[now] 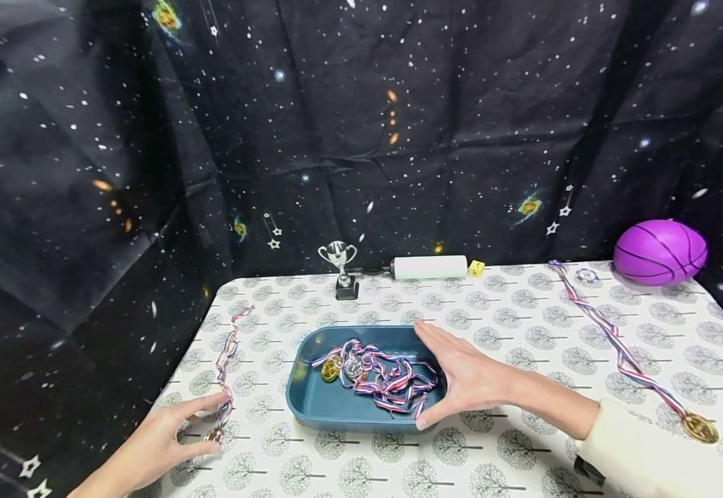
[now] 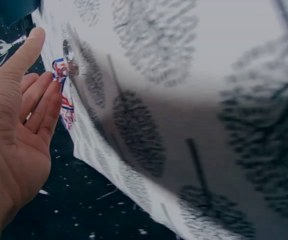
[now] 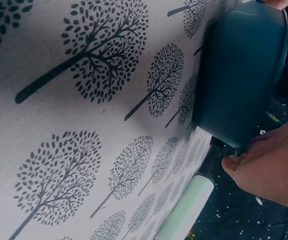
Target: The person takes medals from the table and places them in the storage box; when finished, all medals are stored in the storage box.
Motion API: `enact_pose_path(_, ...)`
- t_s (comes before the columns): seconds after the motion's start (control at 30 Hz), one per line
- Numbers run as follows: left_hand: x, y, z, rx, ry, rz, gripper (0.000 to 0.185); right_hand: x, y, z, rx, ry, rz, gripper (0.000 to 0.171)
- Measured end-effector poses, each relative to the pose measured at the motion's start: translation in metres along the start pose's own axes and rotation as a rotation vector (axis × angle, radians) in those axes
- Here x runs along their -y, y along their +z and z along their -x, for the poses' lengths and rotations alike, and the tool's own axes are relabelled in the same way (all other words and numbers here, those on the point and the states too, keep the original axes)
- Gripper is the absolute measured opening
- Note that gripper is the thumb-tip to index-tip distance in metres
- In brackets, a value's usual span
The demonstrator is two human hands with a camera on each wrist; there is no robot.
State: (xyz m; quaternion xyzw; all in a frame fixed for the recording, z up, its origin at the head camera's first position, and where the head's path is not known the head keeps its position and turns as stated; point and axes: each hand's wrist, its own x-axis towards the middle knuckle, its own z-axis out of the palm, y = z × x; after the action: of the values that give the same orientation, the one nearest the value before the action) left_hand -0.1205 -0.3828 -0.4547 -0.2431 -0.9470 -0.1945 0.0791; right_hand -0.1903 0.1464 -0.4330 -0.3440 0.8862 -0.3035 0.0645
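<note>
A dark blue tray [image 1: 311, 408] sits mid-table and holds several medals on red, white and blue ribbons [image 1: 386, 379]. My right hand [image 1: 454, 377] spans the tray's right end, with straight fingers on the far rim and the thumb at the near corner. The right wrist view shows the tray [image 3: 238, 75] beside that hand [image 3: 268, 165]. My left hand [image 1: 212, 422] lies flat at the table's left edge. Its fingertips touch a striped ribbon [image 1: 227, 360] with a small medal [image 1: 214, 434] at its near end. In the left wrist view the palm [image 2: 39, 85] is open beside the ribbon [image 2: 64, 100].
Along the back stand a small silver trophy [image 1: 339, 266], a pale cylinder [image 1: 429, 267], a yellow die [image 1: 476, 268] and a purple ball [image 1: 660, 252]. Another ribbon [image 1: 616, 346] runs down the right side to a gold medal [image 1: 700, 427]. A starry black cloth hangs behind the table.
</note>
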Motion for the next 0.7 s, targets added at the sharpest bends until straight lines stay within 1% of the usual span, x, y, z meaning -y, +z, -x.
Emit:
enact_pose_path(0.07, 0.000, 0.001, 0.004, 0.015, -0.004, 0.024, 0.070, 0.000, -0.001, 0.000, -0.002, -0.003, 0.006, 0.147)
enact_pose_path(0.2, 0.001, 0.002, 0.010, 0.041, -0.031, 0.028, 0.071, 0.000, -0.001, 0.000, 0.002, -0.006, 0.018, 0.147)
enact_pose_path(0.3, 0.001, 0.004, 0.014, 0.006, -0.026, 0.004, 0.075, 0.000, -0.001, 0.000, 0.004, -0.006, 0.022, 0.148)
enact_pose_path(0.43, 0.001, 0.011, 0.018, -0.092, 0.002, -0.041, 0.080, 0.001, -0.001, 0.000, -0.001, -0.008, 0.020, 0.148)
enact_pose_path(0.5, 0.000, 0.015, 0.021, -0.121, 0.015, -0.051, 0.073, 0.001, -0.001, 0.001, -0.002, -0.011, 0.021, 0.148)
enact_pose_path(0.57, -0.001, 0.018, 0.023, -0.127, 0.009, -0.041, 0.064, 0.000, -0.001, 0.001, -0.003, -0.016, 0.019, 0.148)
enact_pose_path(0.63, -0.002, 0.020, 0.026, -0.129, -0.003, -0.035, 0.057, 0.000, -0.001, 0.002, -0.003, -0.021, 0.017, 0.148)
enact_pose_path(0.7, -0.003, 0.022, 0.027, -0.132, -0.033, -0.042, 0.053, 0.000, -0.002, 0.002, -0.005, -0.025, 0.014, 0.148)
